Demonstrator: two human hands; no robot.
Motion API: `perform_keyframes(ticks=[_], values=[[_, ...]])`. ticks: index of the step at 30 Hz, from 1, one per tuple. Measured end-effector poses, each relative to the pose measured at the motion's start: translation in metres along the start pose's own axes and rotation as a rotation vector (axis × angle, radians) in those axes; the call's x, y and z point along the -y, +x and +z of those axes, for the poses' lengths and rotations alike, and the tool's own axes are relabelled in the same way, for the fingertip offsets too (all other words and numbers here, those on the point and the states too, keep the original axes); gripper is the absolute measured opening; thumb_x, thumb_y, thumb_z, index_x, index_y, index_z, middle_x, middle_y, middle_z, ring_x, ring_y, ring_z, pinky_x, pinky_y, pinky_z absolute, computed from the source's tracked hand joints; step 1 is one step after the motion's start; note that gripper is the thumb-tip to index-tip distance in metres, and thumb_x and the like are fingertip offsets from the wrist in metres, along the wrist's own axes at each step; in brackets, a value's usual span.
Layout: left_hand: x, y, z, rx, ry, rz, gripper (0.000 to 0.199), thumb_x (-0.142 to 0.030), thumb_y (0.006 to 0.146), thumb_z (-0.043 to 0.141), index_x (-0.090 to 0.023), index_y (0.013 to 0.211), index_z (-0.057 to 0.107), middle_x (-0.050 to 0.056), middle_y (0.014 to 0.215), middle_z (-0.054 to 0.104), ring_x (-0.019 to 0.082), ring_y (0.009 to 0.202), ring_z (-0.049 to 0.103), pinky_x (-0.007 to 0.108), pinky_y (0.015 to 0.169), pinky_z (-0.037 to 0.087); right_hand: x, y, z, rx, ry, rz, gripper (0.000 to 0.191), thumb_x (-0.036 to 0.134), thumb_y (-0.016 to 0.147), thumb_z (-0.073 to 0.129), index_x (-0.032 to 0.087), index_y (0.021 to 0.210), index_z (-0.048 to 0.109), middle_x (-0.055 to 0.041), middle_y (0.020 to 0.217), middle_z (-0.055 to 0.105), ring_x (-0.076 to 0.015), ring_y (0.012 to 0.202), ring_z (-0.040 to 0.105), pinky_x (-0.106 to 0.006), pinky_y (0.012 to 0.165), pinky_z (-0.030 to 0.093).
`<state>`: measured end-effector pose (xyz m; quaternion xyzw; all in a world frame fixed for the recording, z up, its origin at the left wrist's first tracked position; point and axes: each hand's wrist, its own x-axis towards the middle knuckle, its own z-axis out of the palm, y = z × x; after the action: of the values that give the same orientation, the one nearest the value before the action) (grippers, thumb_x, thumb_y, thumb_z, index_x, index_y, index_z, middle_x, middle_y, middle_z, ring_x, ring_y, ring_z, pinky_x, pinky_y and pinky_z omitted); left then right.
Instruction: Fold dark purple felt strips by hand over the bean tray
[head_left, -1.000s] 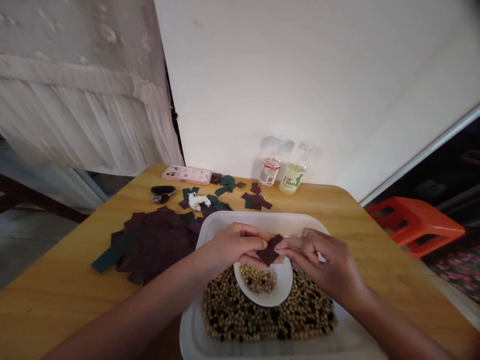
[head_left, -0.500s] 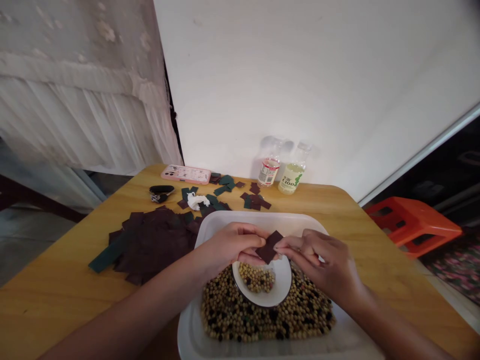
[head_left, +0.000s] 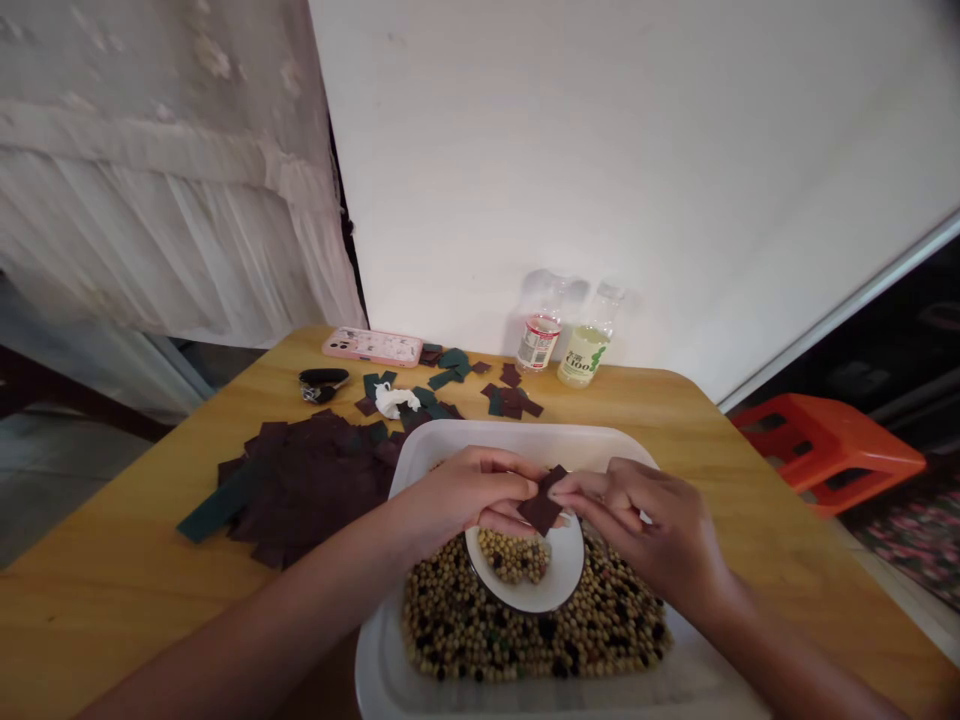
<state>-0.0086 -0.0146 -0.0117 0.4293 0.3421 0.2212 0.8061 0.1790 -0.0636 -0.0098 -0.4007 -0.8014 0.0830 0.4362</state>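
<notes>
A small dark brown square piece [head_left: 541,512], thin like cloth or leather, is held between my two hands above a white bowl [head_left: 564,575]. My left hand [head_left: 487,490] pinches its left side with thumb and fingers. At its right edge, my right hand [head_left: 637,510] pinches with thumb and forefinger, the other fingers curled. Under the hands, the bowl holds tan beads [head_left: 514,556] with some dark ones. It rests on many more tan and black beads [head_left: 525,650] in a white plastic tray [head_left: 379,640].
A heap of dark brown pieces [head_left: 315,480] with a green strip [head_left: 217,505] lies left of the tray. Behind are a pink phone [head_left: 373,347], keys [head_left: 322,385], a crumpled white tissue [head_left: 395,401] and two bottles [head_left: 538,340]. An orange stool [head_left: 840,445] stands right of the wooden table [head_left: 112,560].
The brown piece has shifted slightly and looks more bent between my fingers. My left hand has moved a little to the right, closer to my right hand.
</notes>
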Motion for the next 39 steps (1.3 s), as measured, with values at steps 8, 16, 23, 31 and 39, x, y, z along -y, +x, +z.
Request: perform_keyframes(ticks=[8,16,23,31,39], values=[[0.0,-0.0026,0.0006,0.126,-0.076,-0.001,0.032,-0.015,0.064,0.068,-0.016,0.095,0.062,0.005,0.086,0.069,0.017,0.083,0.065,0.029,0.077,0.05,0.0001,0.0025,0.0007,-0.01,0.003,-0.007,0.041,0.011,0.078,0.058,0.021,0.053,0.027,0.0036,0.051,0.047,-0.0161,0.068,0.066,-0.019,0.048,0.046],[-0.0005,-0.0014,-0.0005,0.058,-0.042,0.003,0.028,-0.018,0.064,0.069,-0.016,0.091,0.063,0.005,0.087,0.069,0.016,0.081,0.065,0.027,0.074,0.05,-0.0006,0.0018,-0.0002,-0.009,-0.037,0.004,0.041,0.01,0.077,0.059,0.021,0.054,0.027,0.0047,0.05,0.045,-0.0153,0.067,0.066,-0.018,0.046,0.044],[0.0005,-0.0008,-0.0011,0.054,-0.058,-0.024,0.026,-0.017,0.064,0.069,-0.015,0.089,0.066,0.005,0.083,0.07,0.014,0.078,0.065,0.028,0.08,0.048,-0.0009,0.0,-0.0002,0.016,-0.005,0.002,0.041,0.009,0.077,0.059,0.021,0.055,0.026,0.0042,0.052,0.047,-0.0147,0.067,0.065,-0.018,0.046,0.043],[-0.0004,-0.0004,-0.0009,0.046,-0.069,-0.018,0.027,-0.015,0.063,0.069,-0.013,0.089,0.066,0.006,0.08,0.07,0.014,0.076,0.065,0.029,0.081,0.047,-0.0005,0.0025,-0.0014,0.026,0.03,-0.008,0.041,0.008,0.076,0.06,0.02,0.055,0.026,0.0015,0.059,0.06,-0.0138,0.066,0.064,-0.019,0.047,0.044],[-0.0008,-0.0009,-0.0002,0.031,-0.082,0.01,0.025,-0.017,0.064,0.069,-0.015,0.089,0.067,0.005,0.081,0.07,0.013,0.077,0.065,0.026,0.079,0.048,0.0,0.0017,-0.0027,-0.003,0.001,-0.005,0.042,0.009,0.076,0.06,0.021,0.053,0.027,0.002,0.056,0.058,-0.0135,0.062,0.063,-0.02,0.045,0.042]])
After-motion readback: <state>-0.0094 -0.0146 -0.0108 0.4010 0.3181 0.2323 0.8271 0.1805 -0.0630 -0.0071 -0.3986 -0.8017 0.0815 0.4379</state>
